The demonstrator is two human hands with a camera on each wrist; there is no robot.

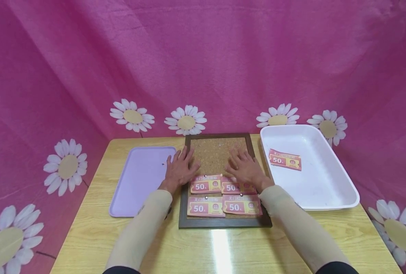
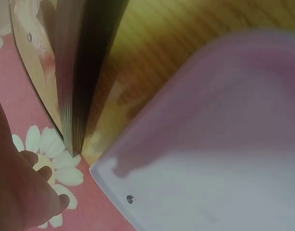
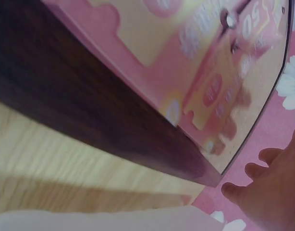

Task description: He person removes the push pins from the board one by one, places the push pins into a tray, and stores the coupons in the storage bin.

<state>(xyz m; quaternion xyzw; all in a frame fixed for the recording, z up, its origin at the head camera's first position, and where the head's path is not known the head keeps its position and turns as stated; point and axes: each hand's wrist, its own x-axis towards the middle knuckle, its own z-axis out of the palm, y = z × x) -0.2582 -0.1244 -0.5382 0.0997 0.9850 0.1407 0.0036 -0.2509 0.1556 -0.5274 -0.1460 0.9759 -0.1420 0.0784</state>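
Observation:
A cork board in a dark frame (image 1: 225,223) lies on the table, its lower half covered by several red-and-yellow "50" coupons (image 1: 206,206) with pins near their top edges. My left hand (image 1: 179,169) is at the board's left side, fingers spread. My right hand (image 1: 247,167) is over the right part of the cork, fingers spread, just above the upper right coupon (image 1: 234,186). Neither hand holds anything. In the left wrist view the left hand (image 2: 22,192) shows at the lower left; in the right wrist view the right hand (image 3: 272,187) shows beside the frame (image 3: 109,125).
A purple tray (image 1: 138,182) with a small pin (image 2: 130,198) lies left of the board. At the right stands a white bin (image 1: 319,190) with one coupon (image 1: 285,160) in it. A pink flowered cloth (image 1: 203,68) hangs behind the wooden table (image 1: 189,251).

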